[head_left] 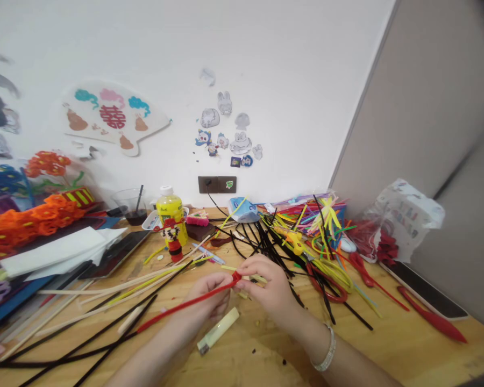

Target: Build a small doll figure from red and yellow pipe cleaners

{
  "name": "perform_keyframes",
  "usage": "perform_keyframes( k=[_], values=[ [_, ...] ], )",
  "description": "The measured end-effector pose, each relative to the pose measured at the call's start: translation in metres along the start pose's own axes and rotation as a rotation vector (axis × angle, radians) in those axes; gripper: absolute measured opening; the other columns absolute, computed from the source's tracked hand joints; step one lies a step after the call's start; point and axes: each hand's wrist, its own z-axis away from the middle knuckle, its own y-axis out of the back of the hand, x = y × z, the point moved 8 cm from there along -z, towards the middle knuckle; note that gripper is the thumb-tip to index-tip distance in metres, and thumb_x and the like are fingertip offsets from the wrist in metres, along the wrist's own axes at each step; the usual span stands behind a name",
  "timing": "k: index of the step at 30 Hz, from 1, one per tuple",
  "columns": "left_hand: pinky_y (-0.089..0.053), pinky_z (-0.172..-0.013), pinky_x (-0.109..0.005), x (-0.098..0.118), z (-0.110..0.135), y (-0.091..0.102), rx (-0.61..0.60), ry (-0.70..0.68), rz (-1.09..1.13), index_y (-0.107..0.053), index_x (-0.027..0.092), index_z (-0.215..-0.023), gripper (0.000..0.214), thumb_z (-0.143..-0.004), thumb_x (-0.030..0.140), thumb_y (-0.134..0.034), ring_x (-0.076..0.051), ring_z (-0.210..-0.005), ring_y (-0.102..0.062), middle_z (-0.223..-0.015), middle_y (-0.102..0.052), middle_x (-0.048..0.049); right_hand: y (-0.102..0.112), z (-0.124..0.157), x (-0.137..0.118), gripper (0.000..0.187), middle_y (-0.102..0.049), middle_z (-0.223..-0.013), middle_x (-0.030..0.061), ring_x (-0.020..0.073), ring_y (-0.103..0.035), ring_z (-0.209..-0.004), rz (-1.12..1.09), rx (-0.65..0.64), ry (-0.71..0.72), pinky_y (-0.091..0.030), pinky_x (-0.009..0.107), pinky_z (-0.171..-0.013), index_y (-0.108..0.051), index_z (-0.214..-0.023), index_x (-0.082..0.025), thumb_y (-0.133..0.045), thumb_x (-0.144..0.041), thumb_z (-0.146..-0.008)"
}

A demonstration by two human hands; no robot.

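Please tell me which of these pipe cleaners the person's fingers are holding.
The red pipe cleaner, pinched by the left hand and right hand; the black pipe cleaners nearby lie loose on the table.

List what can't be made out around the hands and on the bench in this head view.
Head view:
- Pinched end of the red pipe cleaner: hidden by the fingers of the left hand and right hand.
- Orange flowers: cut off by the left edge.
- Yellow bottle label: too small, partly hidden by a red-and-white figure.
- Plastic bag lettering: crumpled and blurred.
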Motion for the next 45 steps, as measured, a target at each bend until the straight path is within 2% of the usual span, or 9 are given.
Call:
perform_keyframes(
  k=[4, 7, 12, 17, 21, 26, 33, 45],
  values=[
    [-0.012, -0.04, -0.02, -0.005, -0.002, 0.008, 0.091, 0.017, -0.06, -0.047, 0.018, -0.059, 0.041, -0.056, 0.055, -0.064, -0.005, -0.038, -0.018, -0.04, -0.028, 0.012, -0.004, 0.002, 0.014, 0.012, -0.061, -0.075, 0.0007, 0.0144, -0.059, -0.074, -0.18, 0.053, -0.14, -0.047, 0.027, -0.067, -0.063, -0.069, -0.02, -0.07, -0.012, -0.064],
    [-0.015, -0.039, -0.021, -0.009, -0.005, 0.013, 0.122, 0.015, -0.183, -0.042, 0.02, -0.052, 0.043, -0.057, 0.058, -0.059, -0.005, -0.037, -0.02, -0.038, -0.028, 0.0114, -0.006, 0.004, 0.019, 0.013, -0.059, -0.073, -0.0004, 0.013, -0.058, -0.071, -0.294, 0.086, -0.209, -0.048, 0.025, -0.064, -0.062, -0.066, -0.02, -0.069, -0.011, -0.062],
    [-0.022, -0.04, -0.022, 0.009, -0.004, 0.015, 0.217, -0.172, -0.458, -0.046, 0.02, -0.054, 0.033, -0.067, 0.05, -0.05, -0.009, -0.039, -0.028, -0.042, -0.032, 0.009, -0.007, 0.006, 0.023, 0.011, -0.058, -0.072, -0.0004, 0.0124, -0.058, -0.071, -0.352, 0.138, -0.283, -0.048, 0.024, -0.065, -0.062, -0.064, -0.02, -0.068, -0.011, -0.061],
    [-0.039, -0.054, -0.025, 0.032, 0.007, 0.007, 0.282, -0.369, -0.713, -0.057, 0.019, -0.062, 0.024, -0.074, 0.035, -0.045, -0.016, -0.056, -0.052, -0.057, -0.058, -0.0003, -0.009, 0.009, 0.026, 0.008, -0.058, -0.07, -0.0007, 0.0122, -0.058, -0.068, -0.378, 0.17, -0.344, -0.049, 0.024, -0.063, -0.061, -0.063, -0.019, -0.066, -0.013, -0.061],
    [-0.044, -0.063, -0.028, 0.031, 0.012, 0.005, 0.322, -0.465, -0.819, -0.06, 0.02, -0.075, 0.019, -0.078, 0.029, -0.044, -0.019, -0.066, -0.06, -0.072, -0.067, -0.0036, -0.009, 0.01, 0.026, 0.006, -0.058, -0.069, -0.0007, 0.0121, -0.057, -0.067, -0.366, 0.185, -0.353, -0.048, 0.024, -0.063, -0.061, -0.063, -0.018, -0.065, -0.013, -0.062],
    [-0.046, -0.067, -0.03, 0.025, 0.021, 0.016, 0.476, -0.541, -0.773, -0.057, 0.023, -0.089, 0.014, -0.076, 0.026, -0.052, -0.02, -0.072, -0.063, -0.082, -0.068, -0.0046, -0.009, 0.011, 0.026, 0.005, -0.058, -0.067, -0.0002, 0.0124, -0.056, -0.065, -0.348, 0.198, -0.374, -0.047, 0.025, -0.062, -0.06, -0.062, -0.017, -0.064, -0.014, -0.062],
    [-0.045, -0.079, -0.039, 0.028, 0.021, 0.021, 0.531, -0.489, -0.752, -0.063, 0.022, -0.09, 0.018, -0.073, 0.022, -0.056, -0.027, -0.084, -0.063, -0.091, -0.07, -0.0093, -0.01, 0.014, 0.026, 0.004, -0.059, -0.07, 0.0008, 0.0132, -0.057, -0.068, -0.347, 0.201, -0.392, -0.048, 0.025, -0.062, -0.062, -0.063, -0.017, -0.065, -0.016, -0.063],
    [-0.043, -0.083, -0.035, 0.029, 0.019, 0.017, 0.451, -0.479, -0.647, -0.063, 0.022, -0.09, 0.018, -0.075, 0.023, -0.052, -0.023, -0.087, -0.061, -0.095, -0.069, -0.0068, -0.009, 0.012, 0.016, 0.006, -0.061, -0.074, 0.0015, 0.0132, -0.059, -0.072, -0.27, 0.187, -0.269, -0.049, 0.026, -0.066, -0.065, -0.07, -0.019, -0.063, -0.014, -0.069]
  ],
)
